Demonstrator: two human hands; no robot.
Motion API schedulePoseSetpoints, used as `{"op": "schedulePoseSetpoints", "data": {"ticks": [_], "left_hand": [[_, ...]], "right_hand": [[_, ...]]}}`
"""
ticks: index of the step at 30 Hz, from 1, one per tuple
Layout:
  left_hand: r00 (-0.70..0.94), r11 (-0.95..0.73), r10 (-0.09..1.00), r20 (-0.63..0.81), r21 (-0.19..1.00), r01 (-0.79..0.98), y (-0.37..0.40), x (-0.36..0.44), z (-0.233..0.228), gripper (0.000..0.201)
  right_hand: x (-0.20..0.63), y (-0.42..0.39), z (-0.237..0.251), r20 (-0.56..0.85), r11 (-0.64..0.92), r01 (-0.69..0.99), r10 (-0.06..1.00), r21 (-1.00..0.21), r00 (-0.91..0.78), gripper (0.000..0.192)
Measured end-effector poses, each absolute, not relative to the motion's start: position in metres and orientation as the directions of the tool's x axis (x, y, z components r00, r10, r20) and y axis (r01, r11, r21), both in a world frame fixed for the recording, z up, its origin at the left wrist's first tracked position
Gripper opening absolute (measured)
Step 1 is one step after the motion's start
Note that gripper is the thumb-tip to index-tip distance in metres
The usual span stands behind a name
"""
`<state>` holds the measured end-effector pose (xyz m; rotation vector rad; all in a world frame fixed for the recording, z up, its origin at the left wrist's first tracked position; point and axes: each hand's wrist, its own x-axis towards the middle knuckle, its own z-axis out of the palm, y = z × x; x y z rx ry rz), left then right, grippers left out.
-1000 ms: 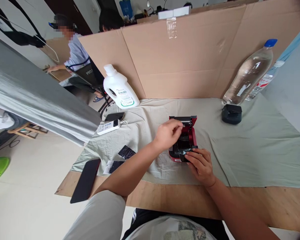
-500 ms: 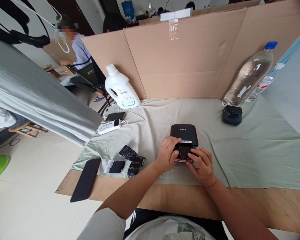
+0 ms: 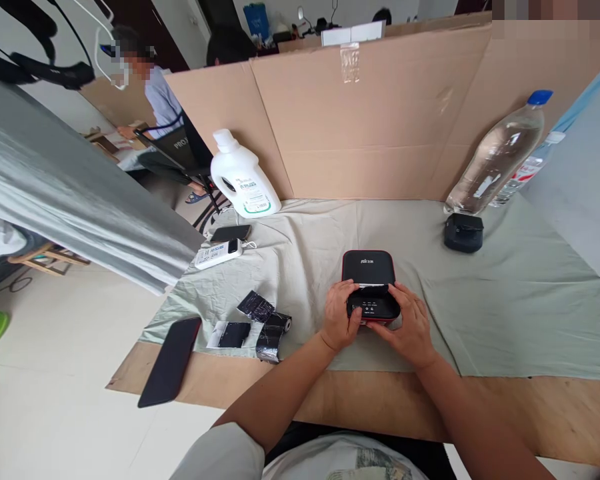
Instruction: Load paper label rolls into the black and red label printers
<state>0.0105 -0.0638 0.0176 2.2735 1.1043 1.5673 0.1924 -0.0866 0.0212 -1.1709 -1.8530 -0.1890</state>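
A small black printer-like device [image 3: 369, 268] with a red rim lies on the cloth before me. Across its middle runs a slot with a pale edge and a dark strip [image 3: 375, 291] standing at it. Small white marks show on its front panel. My left hand [image 3: 339, 317] holds the left side, thumb on the front panel. The right side is in my right hand [image 3: 409, 323], with fingers by the slot and thumb under the front edge. Left of the device lie a small roll in shiny black film [image 3: 281, 323] and loose black pieces [image 3: 234, 334].
A dark phone-like slab [image 3: 171, 360] overhangs the table's front left edge. Behind stand a white detergent jug [image 3: 245, 180], a power strip [image 3: 219, 254] and a cardboard wall [image 3: 360, 127]. Right are a large water bottle [image 3: 497, 157] and a black case [image 3: 463, 233]. A person [image 3: 160, 93] sits beyond.
The dark square piece over the device's front no longer lies there, and the marked front panel shows. My left hand moved down to the side; my right hand shifted to the right side.
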Motion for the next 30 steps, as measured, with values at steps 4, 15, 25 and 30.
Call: {"op": "schedulePoseSetpoints", "data": {"ticks": [4, 15, 25, 30], "left_hand": [[0.176, -0.702, 0.649, 0.74, 0.494, 0.513, -0.064, 0.01, 0.018, 0.036], [0.113, -0.655, 0.712, 0.693, 0.598, 0.461, -0.07, 0.009, 0.018, 0.039], [0.016, 0.052, 0.998, -0.054, 0.992, 0.117, -0.061, 0.002, 0.023, 0.052], [0.013, -0.069, 0.998, 0.068, 0.995, 0.069, -0.066, 0.009, 0.035, 0.054]], "right_hand": [[0.194, -0.086, 0.023, 0.749, 0.522, 0.798, 0.648, -0.301, -0.141, 0.077], [0.196, -0.084, -0.002, 0.654, 0.541, 0.584, 0.756, -0.605, -0.022, 0.085], [0.201, -0.081, -0.025, 0.494, 0.432, 0.478, 0.869, -0.765, 0.006, 0.056], [0.198, -0.084, -0.014, 0.563, 0.524, 0.379, 0.827, -0.763, -0.01, 0.062]]}}
